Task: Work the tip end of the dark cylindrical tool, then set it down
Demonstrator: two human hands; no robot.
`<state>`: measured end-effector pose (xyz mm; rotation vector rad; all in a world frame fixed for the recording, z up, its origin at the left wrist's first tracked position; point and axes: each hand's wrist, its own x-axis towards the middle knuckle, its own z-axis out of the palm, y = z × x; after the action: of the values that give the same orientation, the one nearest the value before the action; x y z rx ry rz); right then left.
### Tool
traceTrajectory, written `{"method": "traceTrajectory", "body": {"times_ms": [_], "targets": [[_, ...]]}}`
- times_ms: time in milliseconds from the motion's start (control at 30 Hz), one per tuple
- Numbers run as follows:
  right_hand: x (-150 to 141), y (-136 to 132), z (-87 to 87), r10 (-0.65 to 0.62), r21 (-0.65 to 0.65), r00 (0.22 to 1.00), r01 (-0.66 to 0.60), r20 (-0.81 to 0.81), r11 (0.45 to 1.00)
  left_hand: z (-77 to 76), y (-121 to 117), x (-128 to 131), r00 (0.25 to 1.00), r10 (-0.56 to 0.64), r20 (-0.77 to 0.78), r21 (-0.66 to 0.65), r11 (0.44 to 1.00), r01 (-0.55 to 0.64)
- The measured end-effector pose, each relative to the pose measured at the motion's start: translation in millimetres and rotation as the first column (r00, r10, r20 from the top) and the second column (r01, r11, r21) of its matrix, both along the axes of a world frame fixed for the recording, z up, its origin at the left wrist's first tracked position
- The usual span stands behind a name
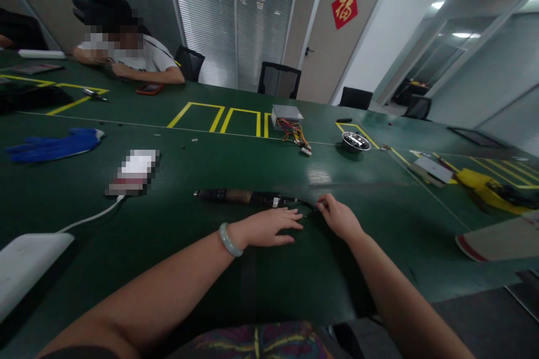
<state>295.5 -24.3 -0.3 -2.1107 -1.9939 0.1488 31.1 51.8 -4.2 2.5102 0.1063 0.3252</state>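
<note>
A black corded electric screwdriver (238, 196) with a brownish middle section lies on the green table, its metal tip pointing left. From its right end runs a thin black cable (300, 201). My right hand (340, 219) pinches this cable between thumb and fingers, just right of the tool. Stretched out palm down, my left hand (269, 228) rests at the near side of the screwdriver's right end, fingers apart. Whether its fingertips touch the tool or the cable I cannot tell. A pale bangle (230, 240) circles my left wrist.
Leftward are a phone (135, 171) on a white cord, a white device (29, 269) and a blue glove (56, 145). Farther off stand a power supply (287, 116) with loose wires and a metal bowl (356, 142). Another person (135, 56) sits across the table; a paper cup (501, 241) is right.
</note>
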Motion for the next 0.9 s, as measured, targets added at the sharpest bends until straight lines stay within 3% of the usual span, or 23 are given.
{"method": "traceTrajectory", "body": {"times_ms": [200, 333, 433, 567, 633, 900], "targets": [[33.8, 34.1, 2.4, 0.08, 0.005, 0.994, -0.081, 0.073, 0.997, -1.4, 0.6, -0.3, 1.0, 0.013, 0.015, 0.061, 0.998, -0.014], [35.4, 33.5, -3.8, 0.078, 0.028, 0.994, -0.081, 0.081, 0.996, 4.0, -1.1, -0.9, 0.98, 0.149, 0.134, 0.103, 0.981, -0.163], [32.1, 25.5, -3.5, 0.103, 0.038, 0.993, -0.105, 0.057, 0.994, 12.4, -0.2, -2.2, 0.906, 0.338, 0.256, 0.126, 0.917, -0.378], [24.6, 20.9, 5.9, 0.167, 0.039, 0.986, -0.167, 0.014, 0.985, 14.7, 8.1, -4.3, 0.778, 0.546, 0.311, 0.17, 0.773, -0.611], [20.1, 21.7, 12.4, 0.186, 0.002, 0.982, -0.186, -0.011, 0.983, 10.6, 12.6, -4.7, 0.766, 0.578, 0.282, 0.21, 0.742, -0.637], [-7.8, 22.5, 23.7, 0.148, -0.217, 0.968, -0.191, -0.2, 0.957, 2.7, 14.9, -2.0, 0.8, 0.577, 0.165, 0.306, 0.741, -0.598]]}}
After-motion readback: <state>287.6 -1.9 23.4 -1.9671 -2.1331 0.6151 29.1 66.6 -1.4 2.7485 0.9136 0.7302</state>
